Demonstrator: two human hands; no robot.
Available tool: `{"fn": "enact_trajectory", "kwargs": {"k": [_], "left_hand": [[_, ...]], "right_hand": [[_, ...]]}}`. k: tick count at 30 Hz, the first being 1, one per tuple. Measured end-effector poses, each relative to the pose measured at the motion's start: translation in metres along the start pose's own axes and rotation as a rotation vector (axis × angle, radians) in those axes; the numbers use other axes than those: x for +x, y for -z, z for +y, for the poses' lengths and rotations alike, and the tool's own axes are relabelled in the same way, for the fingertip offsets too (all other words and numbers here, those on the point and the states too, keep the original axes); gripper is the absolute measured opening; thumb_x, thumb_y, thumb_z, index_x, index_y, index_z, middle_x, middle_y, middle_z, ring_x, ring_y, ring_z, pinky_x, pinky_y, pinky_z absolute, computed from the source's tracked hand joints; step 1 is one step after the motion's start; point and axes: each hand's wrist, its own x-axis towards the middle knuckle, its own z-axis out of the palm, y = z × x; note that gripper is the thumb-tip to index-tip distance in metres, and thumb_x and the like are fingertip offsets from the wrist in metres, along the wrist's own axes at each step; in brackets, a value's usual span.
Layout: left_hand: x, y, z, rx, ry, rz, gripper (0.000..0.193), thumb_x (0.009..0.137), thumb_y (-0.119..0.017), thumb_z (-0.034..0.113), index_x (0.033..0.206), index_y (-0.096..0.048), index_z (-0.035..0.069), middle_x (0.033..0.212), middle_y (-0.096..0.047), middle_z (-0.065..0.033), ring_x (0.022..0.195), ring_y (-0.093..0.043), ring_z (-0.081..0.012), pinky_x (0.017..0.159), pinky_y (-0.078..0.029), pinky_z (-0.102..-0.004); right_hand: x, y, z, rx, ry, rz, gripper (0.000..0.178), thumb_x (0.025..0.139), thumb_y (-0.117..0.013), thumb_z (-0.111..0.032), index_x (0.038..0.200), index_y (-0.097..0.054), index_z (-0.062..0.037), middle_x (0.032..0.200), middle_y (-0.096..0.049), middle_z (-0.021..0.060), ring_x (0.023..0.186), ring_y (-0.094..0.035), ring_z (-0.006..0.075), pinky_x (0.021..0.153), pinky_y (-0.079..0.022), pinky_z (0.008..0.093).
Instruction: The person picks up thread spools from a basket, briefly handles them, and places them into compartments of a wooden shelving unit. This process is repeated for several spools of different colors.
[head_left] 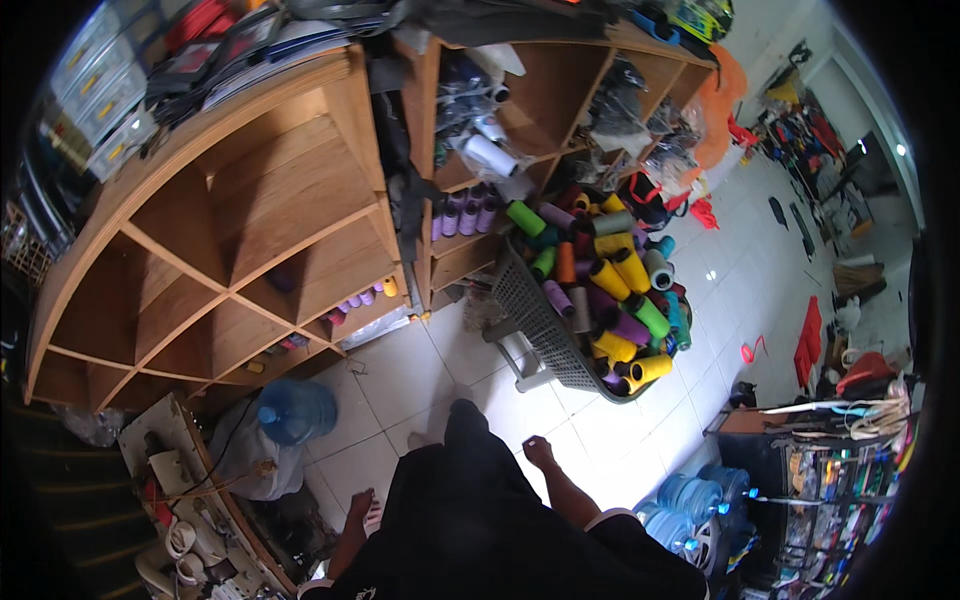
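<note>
My left hand (363, 506) hangs low beside my dark clothing, fingers loosely apart, and nothing shows in it. On the other side, my right hand (538, 452) is held over the tiled floor with its fingers curled in, and I see nothing in them. Ahead and to the right of that hand, apart from it, a dark grey plastic basket (548, 325) is heaped with thread cones (632, 270) in yellow, green, purple, orange and grey. The basket rests on a grey plastic stool (520, 358). Rows of purple thread cones (465, 215) stand in a shelf compartment behind it.
A wooden cubby shelf (215, 285) spans the left and front, with bagged cones (490, 155) in its right section. A blue water bottle (300, 410) stands left; more water bottles (690, 500) are right. A sewing machine table (200, 490) is at lower left. Red cloth (808, 340) lies right.
</note>
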Motion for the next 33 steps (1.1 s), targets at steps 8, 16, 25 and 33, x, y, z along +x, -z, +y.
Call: {"fn": "enact_trajectory", "kwargs": {"k": [8, 16, 25, 33], "left_hand": [[-0.054, -0.069, 0.158, -0.034, -0.409, 0.085, 0.034, 0.09, -0.055, 0.04, 0.106, -0.054, 0.01, 0.094, -0.061, -0.0058, 0.083, -0.061, -0.0181, 0.07, -0.047, -0.038], [-0.034, -0.138, 0.119, 0.019, -0.244, 0.082, 0.038, 0.089, -0.059, 0.042, 0.108, -0.054, 0.009, 0.091, -0.064, -0.0096, 0.076, -0.065, -0.0223, 0.06, -0.048, -0.038], [-0.047, -0.197, 0.105, 0.089, -0.141, 0.036, 0.041, 0.089, -0.056, 0.041, 0.111, -0.053, 0.007, 0.102, -0.063, -0.0147, 0.086, -0.065, -0.0276, 0.075, -0.047, -0.0482], [-0.063, -0.221, 0.156, -0.06, -0.265, 0.093, 0.04, 0.09, -0.055, 0.041, 0.112, -0.052, 0.008, 0.102, -0.063, -0.0126, 0.086, -0.063, -0.0243, 0.071, -0.048, -0.0445]], "right_hand": [[0.08, 0.034, -0.096, -0.238, 0.775, 0.122, 0.015, 0.088, -0.059, -0.017, 0.092, -0.066, -0.0047, 0.09, -0.065, 0.0157, 0.084, -0.065, 0.0319, 0.075, -0.053, 0.0399], [0.065, 0.248, -0.276, 0.275, 0.862, 0.258, 0.012, 0.083, -0.063, -0.007, 0.093, -0.064, -0.0008, 0.088, -0.064, 0.0149, 0.086, -0.064, 0.0319, 0.077, -0.05, 0.0391], [0.147, 0.444, -0.244, 0.154, 0.774, 0.791, 0.011, 0.083, -0.065, -0.007, 0.091, -0.062, -0.0006, 0.082, -0.064, 0.0138, 0.078, -0.064, 0.0282, 0.07, -0.051, 0.0365], [0.3, 0.497, -0.206, 0.11, 0.464, 0.416, 0.049, 0.082, -0.074, -0.029, 0.118, -0.059, 0.0003, 0.1, -0.067, 0.0154, 0.093, -0.065, 0.0227, 0.079, -0.052, 0.0341]]}}
